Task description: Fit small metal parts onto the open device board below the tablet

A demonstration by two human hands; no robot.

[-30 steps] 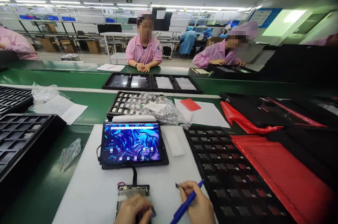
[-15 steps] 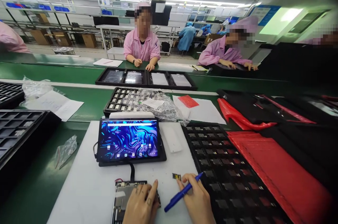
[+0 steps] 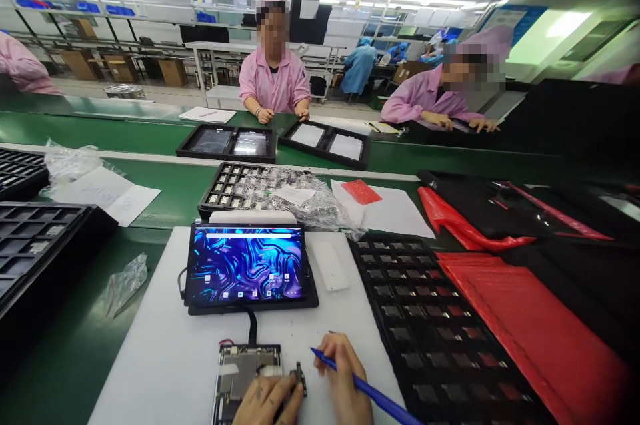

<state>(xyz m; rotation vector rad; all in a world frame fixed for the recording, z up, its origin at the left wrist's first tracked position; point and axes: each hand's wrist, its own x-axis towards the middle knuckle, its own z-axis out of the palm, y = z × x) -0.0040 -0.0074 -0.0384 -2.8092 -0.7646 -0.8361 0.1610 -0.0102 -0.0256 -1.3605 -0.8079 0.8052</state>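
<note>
My right hand (image 3: 343, 378) grasps a blue pen (image 3: 370, 391), its narrow end up by the fingers. The pen slants on a 10-to-4 o'clock axis, that narrow end pointing to 10 and the thicker body running to 4, off the white work mat (image 3: 165, 338). A thin dark tip shows just above those fingers; I can't make out what it belongs to.

My left hand (image 3: 270, 401) lies palm down with bent fingers over the lower right part of an opened electronic assembly (image 3: 240, 368). Its fingertips reach a small dark component (image 3: 301, 378) at the assembly's 3 o'clock side; I can't tell whether they pinch it or only touch it. The component's long axis runs roughly 11 to 5.

The assembly sits low on the mat, toward 6 o'clock in my view, its visible side edge running close to 12-to-6. A black ribbon cable (image 3: 253, 326) leaves its top edge toward 12, up to the lit tablet (image 3: 247, 261), whose long axis runs 9-to-3. At 2 o'clock from my right hand is a black compartment tray (image 3: 417, 345) of small parts, with red bubble wrap (image 3: 530, 325) beyond it.
</note>
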